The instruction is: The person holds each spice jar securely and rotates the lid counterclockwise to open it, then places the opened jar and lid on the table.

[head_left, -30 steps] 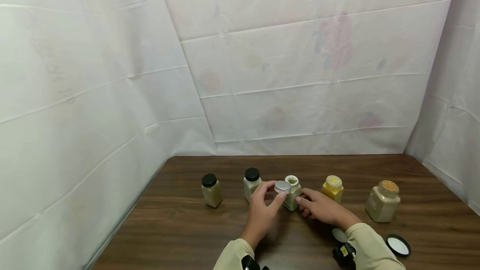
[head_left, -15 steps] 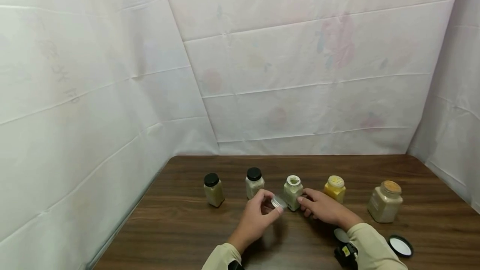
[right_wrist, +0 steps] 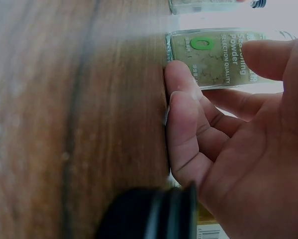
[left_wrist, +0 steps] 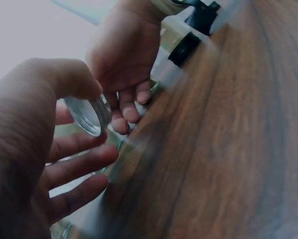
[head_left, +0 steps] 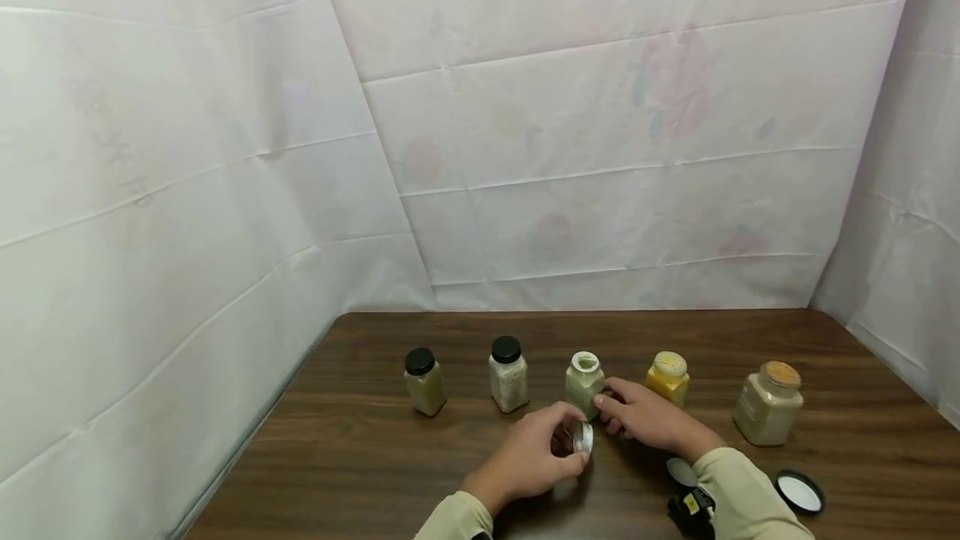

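My left hand (head_left: 534, 452) pinches a silver screw lid (head_left: 582, 437) between thumb and fingers, tipped on edge in front of the open jar. In the left wrist view the lid (left_wrist: 91, 115) shows its hollow threaded side. My right hand (head_left: 643, 415) holds the right side of an open glass seasoning jar (head_left: 583, 386) of pale green powder, which stands upright. The right wrist view shows the thumb across the jar's labelled face (right_wrist: 213, 57), with a green mark, and the index finger along its side; the other fingers curl low by the table.
Two black-capped jars, one tan (head_left: 426, 387) and one pale (head_left: 509, 382), stand left. Right are an uncapped yellow jar (head_left: 667, 379) and a larger uncapped tan jar (head_left: 768, 407). A black-rimmed lid (head_left: 799, 492) and a pale disc (head_left: 681, 471) lie near the right sleeve.
My left hand has drawn the silver lid down from beside the jar's mouth toward me and turned it from flat to on edge. The right hand stays at the jar.
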